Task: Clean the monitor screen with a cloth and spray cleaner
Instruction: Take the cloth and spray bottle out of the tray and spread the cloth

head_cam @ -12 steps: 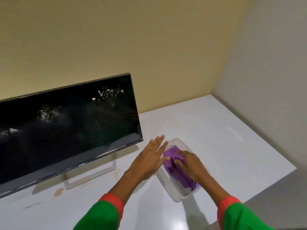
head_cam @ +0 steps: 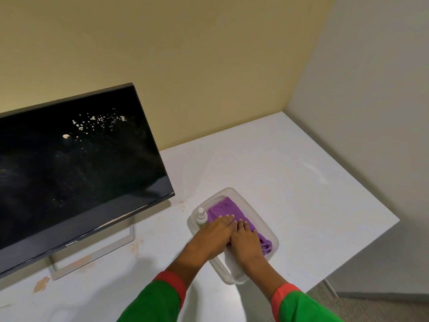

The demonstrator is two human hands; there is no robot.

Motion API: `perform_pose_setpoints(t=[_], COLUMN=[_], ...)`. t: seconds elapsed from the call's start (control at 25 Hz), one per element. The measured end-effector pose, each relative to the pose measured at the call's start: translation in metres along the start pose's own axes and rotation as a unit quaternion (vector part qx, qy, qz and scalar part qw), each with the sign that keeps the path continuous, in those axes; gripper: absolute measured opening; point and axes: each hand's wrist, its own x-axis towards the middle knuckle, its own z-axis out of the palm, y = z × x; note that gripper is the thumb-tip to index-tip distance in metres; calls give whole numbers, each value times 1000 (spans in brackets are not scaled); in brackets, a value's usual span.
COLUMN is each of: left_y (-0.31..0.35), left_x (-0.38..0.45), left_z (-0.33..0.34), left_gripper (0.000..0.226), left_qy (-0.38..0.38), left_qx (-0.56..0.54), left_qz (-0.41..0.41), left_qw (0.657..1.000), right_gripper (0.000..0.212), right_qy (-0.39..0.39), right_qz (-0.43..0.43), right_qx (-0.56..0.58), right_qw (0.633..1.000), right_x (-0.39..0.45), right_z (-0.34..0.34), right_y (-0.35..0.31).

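Observation:
A black monitor (head_cam: 76, 173) stands at the left of the white desk, its dark screen spotted with white specks near the top. To its right sits a clear plastic tray (head_cam: 249, 206) holding a folded purple cloth (head_cam: 226, 208) and a small spray bottle (head_cam: 201, 217) at the tray's left end. My left hand (head_cam: 212, 235) and my right hand (head_cam: 245, 240) lie side by side on the cloth, fingers straight and pressing down on it.
The white desk (head_cam: 290, 182) fits into a corner, with a beige wall behind and a grey wall at the right. Brownish stains mark the desk near the monitor stand (head_cam: 92, 252). The desk's front right edge drops to carpet.
My left hand has moved right from beside the tray onto the cloth, uncovering the spray bottle. Both hands now lie flat together on the cloth.

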Motion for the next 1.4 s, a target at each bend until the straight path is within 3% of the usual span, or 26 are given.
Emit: perform_pose_setpoints(t=[0.12,0.32,0.52,0.72,0.88,1.04,1.12,1.24,1.32,1.4], left_y=[-3,4,21,24,-3,-38,-55,-75,-79,-82], left_x=[7,15,4,-62,-134,-179,-197,-229,-244,-251], left_z=[5,0,-38,-84,-79,-43,-10,55,85,99], left_gripper=[66,73,60,39,57,72,72,74,86,88], left_qy=[-3,8,93,176,234,201,117,20,-19,-30], left_qx=[2,83,192,101,69,69,62,0,-59,-69], left_qz=[-18,-16,61,39,31,-97,-182,-217,-211,-223], left_qw=[1000,996,975,978,969,972,974,976,976,972], right_gripper=[58,24,37,40,43,41,48,66,73,76], right_qy=[32,103,122,106,59,75,97,32,-9,44], right_qz=[6,39,30,-32,-138,-231,-278,-317,-318,-343], right_qx=[19,199,297,295,251,165,91,-60,-90,-105], right_qw=[999,974,947,949,956,956,951,946,944,932], right_x=[-1,-15,-51,-92,-111,-90,-79,-74,-76,-80], right_z=[-5,-35,-75,-119,-129,-95,-59,9,41,57], right_y=[2,16,31,18,-29,-94,-123,-142,-136,-125])
